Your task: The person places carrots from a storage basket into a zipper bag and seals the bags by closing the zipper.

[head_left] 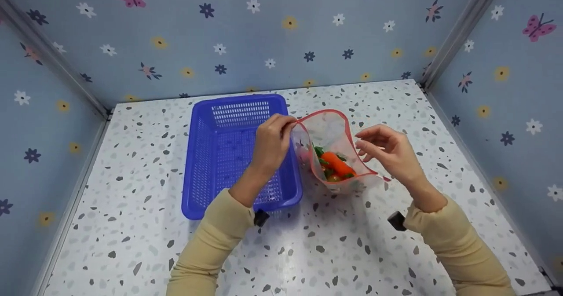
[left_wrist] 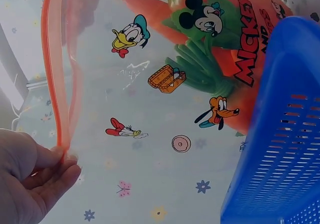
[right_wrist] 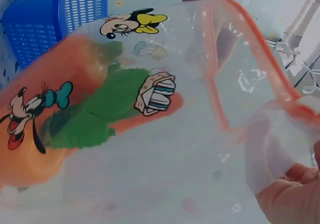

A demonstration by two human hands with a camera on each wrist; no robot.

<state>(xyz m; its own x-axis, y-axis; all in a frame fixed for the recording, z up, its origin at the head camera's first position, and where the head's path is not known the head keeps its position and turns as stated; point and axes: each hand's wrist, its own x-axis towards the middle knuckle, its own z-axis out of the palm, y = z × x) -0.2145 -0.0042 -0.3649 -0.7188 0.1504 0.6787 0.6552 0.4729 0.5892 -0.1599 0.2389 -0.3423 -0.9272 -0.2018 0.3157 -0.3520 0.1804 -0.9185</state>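
Observation:
A clear zip bag (head_left: 330, 126) with red edging and cartoon prints stands with its mouth spread, right of a blue plastic basket (head_left: 189, 164). Inside lie an orange carrot (head_left: 338, 164), green leaves (right_wrist: 100, 107) and other orange-red produce, partly hidden by the prints. My left hand (head_left: 272, 143) pinches the left corner of the bag's mouth between thumb and fingers. At the opposite side, my right hand (head_left: 391, 155) has loosely bent fingers close to the red edge; no firm hold on it shows. The zip's red end (head_left: 386, 178) sticks out below that hand.
The basket has slotted sides, and no items show inside it. Both stand on a white speckled tabletop (head_left: 136, 225). Blue flowered panels (head_left: 246, 36) enclose the table at the back and both sides.

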